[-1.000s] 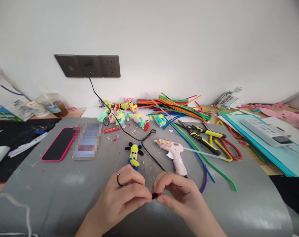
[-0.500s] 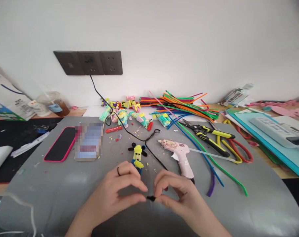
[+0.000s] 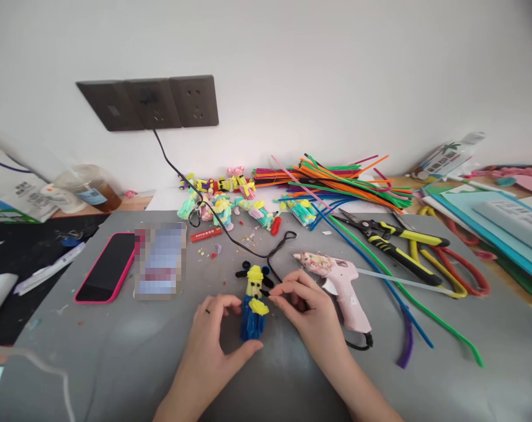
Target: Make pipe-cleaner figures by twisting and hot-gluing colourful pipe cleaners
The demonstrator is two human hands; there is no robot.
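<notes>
A small pipe-cleaner figure (image 3: 253,319) with a yellow head, black round ears and a blue body lies on the grey mat between my hands. My left hand (image 3: 219,337) curves around the figure's left side, thumb and fingers spread apart, the thumb tip near its base. At the figure's right, my right hand (image 3: 298,302) pinches a small black piece (image 3: 268,293) close to the face. Whether that piece touches the figure cannot be told. A pink glue gun (image 3: 347,290) rests just right of my right hand.
Pliers (image 3: 395,252) and loose pipe cleaners (image 3: 406,296) lie at the right. Behind are a pipe-cleaner bundle (image 3: 345,181) and several small figures (image 3: 222,205). Two phones (image 3: 107,266) sit left. A black cord (image 3: 230,234) crosses the mat (image 3: 138,357); a drink cup (image 3: 92,187) stands back left.
My left hand has opened wider around the figure. My right hand has carried the black piece from in front of the figure up to its face. The view has shifted slightly.
</notes>
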